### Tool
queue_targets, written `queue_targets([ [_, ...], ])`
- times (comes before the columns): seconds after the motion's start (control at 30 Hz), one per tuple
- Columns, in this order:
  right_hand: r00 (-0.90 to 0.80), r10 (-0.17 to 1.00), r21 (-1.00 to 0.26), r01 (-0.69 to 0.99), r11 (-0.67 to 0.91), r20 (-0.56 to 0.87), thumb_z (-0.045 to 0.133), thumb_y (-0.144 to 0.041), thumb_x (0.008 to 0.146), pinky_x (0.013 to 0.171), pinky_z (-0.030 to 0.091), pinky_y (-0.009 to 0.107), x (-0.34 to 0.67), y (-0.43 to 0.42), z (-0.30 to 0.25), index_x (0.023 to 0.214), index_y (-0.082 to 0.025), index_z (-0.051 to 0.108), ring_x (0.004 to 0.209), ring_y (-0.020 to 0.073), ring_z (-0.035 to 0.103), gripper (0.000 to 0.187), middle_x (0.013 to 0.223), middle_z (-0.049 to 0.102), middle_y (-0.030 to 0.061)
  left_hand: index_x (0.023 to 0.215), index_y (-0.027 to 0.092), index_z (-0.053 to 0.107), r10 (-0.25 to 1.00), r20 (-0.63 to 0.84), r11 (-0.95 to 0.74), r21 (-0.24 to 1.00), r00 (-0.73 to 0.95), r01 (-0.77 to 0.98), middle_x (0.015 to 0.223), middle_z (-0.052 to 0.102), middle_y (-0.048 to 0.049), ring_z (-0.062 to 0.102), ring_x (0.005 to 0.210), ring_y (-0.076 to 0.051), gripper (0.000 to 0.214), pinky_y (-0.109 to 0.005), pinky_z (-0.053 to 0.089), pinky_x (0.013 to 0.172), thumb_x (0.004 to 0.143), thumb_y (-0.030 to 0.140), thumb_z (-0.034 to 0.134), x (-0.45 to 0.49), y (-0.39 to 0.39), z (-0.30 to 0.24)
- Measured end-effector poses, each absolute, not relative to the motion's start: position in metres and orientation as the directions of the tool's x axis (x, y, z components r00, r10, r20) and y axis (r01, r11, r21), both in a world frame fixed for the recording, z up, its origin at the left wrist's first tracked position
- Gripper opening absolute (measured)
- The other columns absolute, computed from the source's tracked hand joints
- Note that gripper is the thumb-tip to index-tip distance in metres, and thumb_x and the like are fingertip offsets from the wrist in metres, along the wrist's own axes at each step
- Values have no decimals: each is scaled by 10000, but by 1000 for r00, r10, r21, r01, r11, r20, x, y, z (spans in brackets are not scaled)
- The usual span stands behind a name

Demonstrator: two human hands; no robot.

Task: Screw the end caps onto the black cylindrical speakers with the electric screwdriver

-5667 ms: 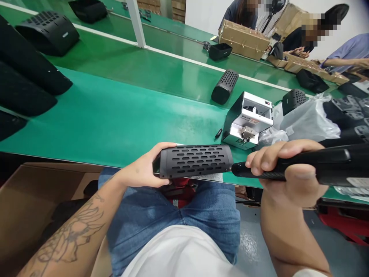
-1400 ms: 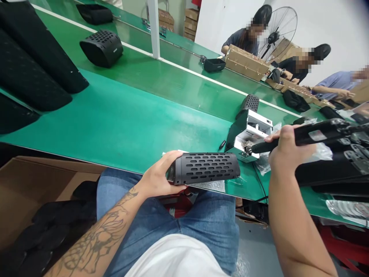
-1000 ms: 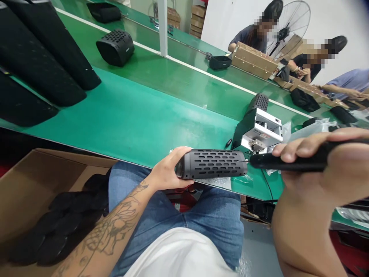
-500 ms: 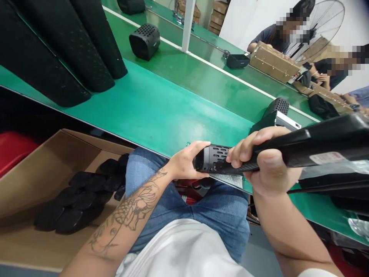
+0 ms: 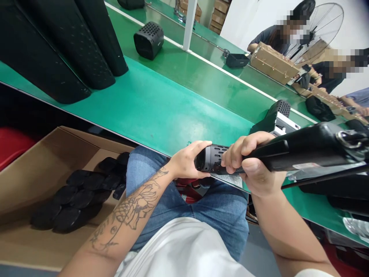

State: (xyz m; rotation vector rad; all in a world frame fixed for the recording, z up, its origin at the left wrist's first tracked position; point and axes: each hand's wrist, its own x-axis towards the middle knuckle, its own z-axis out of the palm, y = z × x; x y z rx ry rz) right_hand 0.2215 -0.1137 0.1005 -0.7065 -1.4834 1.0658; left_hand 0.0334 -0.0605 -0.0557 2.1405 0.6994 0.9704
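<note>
My left hand (image 5: 188, 161) wraps round the near end of a black perforated housing (image 5: 213, 157), thumb on one side and fingers on the other. It rests at the front edge of the green bench, above my lap. My right hand (image 5: 258, 167) is closed round the body of a black electric screwdriver (image 5: 314, 148), which has a metal hanging ring (image 5: 347, 136) at its back end. The screwdriver lies nearly level and points toward the housing. Its tip is hidden behind my right fingers.
Tall black casings (image 5: 57, 50) stand at the left of the green bench (image 5: 150, 111). One perforated housing (image 5: 149, 40) sits farther back. An open carton (image 5: 31, 181) of black parts is beside my left leg. Co-workers (image 5: 268, 36) sit across, near cardboard boxes (image 5: 272, 61).
My right hand has shifted slightly left, and the screwdriver's back end has swung so its ring now shows. My left hand and the housing have hardly moved.
</note>
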Motion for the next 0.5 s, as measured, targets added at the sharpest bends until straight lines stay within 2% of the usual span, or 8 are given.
queue_targets([
  [0.2,-217,884,-909,-147,390,414,865,-234,880,600,597,349,218,-117,92,980,-247,692,604,169,666,200,762,705,-18,1630,258,404,684,449,-654,727,575,210,1586,591,-130,612,1461,-334,1025,-470,523,1249,780,490,927,32,-59,-55],
  [0.3,-193,881,-899,-162,406,432,865,-269,893,610,608,348,218,-121,100,1039,-242,706,621,173,685,217,784,723,-4,1634,254,378,677,481,-689,681,557,248,1573,592,-148,628,1438,-341,1039,-478,542,1223,781,492,922,30,-62,-58],
  [0.4,-17,844,-832,-174,526,537,873,-417,898,562,608,355,236,-122,121,1014,-228,713,513,158,640,274,697,683,-28,1638,236,353,665,575,-742,585,477,328,1507,610,-189,645,1387,-380,1048,-545,552,1189,793,499,913,33,-77,-65],
  [0.43,75,817,-808,-125,577,572,869,-442,899,548,608,358,247,-120,128,992,-225,709,488,158,625,285,669,665,-37,1646,228,344,668,610,-744,548,427,381,1485,611,-206,642,1376,-403,1045,-585,550,1175,810,514,902,35,-87,-69],
  [0.5,286,734,-780,94,619,616,863,-425,905,566,621,368,279,-114,138,946,-220,699,498,170,635,266,644,644,-42,1677,204,312,690,656,-702,501,307,507,1472,586,-250,627,1355,-450,1074,-663,555,1125,836,556,878,39,-114,-76],
])
